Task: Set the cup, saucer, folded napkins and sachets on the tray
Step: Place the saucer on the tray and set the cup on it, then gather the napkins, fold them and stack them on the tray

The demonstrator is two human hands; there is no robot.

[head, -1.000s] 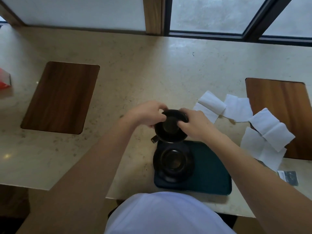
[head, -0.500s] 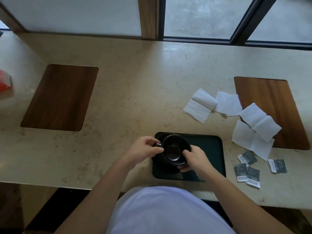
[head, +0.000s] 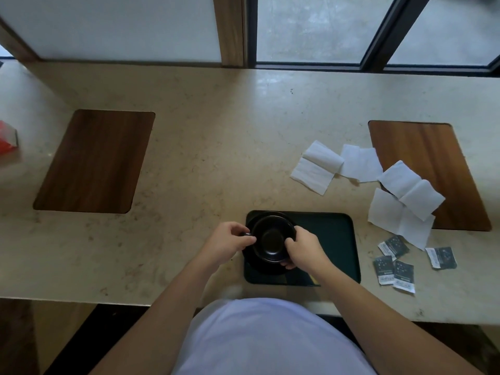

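A black cup stands on a black saucer at the left end of the dark green tray near the counter's front edge. My left hand pinches the cup's handle on its left side. My right hand grips the cup's right rim. Several white napkins lie loose on the counter to the tray's upper right, some unfolded. Several dark sachets lie to the right of the tray.
A dark wooden placemat lies at the left and another wooden placemat at the right, partly under a napkin. A red object sits at the far left edge. Windows run along the back of the beige counter.
Both hands brought the cup down from above the tray's far edge onto the saucer. The view also shifted, bringing the sachets into sight.
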